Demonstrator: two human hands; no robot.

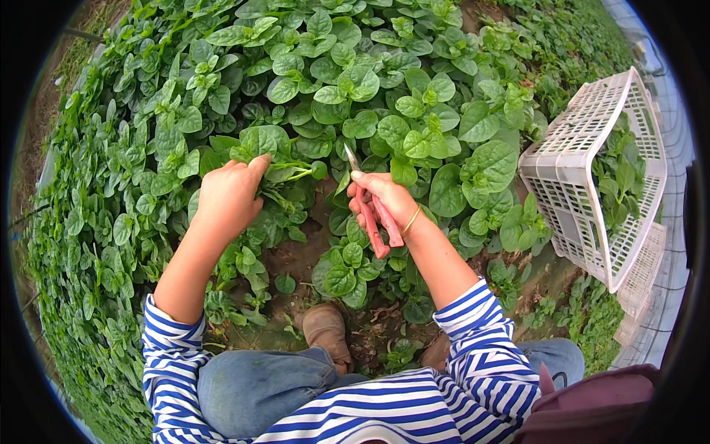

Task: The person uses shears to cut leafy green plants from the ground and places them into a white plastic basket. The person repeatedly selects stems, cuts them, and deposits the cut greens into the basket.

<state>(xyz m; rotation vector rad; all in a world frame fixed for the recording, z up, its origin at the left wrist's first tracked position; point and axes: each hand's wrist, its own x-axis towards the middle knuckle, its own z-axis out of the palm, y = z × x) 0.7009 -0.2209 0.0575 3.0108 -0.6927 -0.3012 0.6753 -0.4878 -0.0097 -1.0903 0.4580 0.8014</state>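
Observation:
My left hand (230,191) is closed around a bunch of cut leafy green stems (288,171), their pale ends pointing right. In my right hand (388,200) is a pair of pruning shears with red handles (373,222). The metal blade (351,157) points up and away from me, among the leaves; whether the blades are parted I cannot tell. Broad-leaved green plants, resembling Malabar spinach (358,83), grow densely in front of both hands. Smaller plants (344,272) stand below my right hand, close to the bare soil.
A white plastic crate (560,161) stands tilted on the right, with picked greens (618,172) inside. More pale crates (643,277) lie behind it along a bluish sheet (674,222). My brown shoe (324,333) rests on the soil (294,255) between plants.

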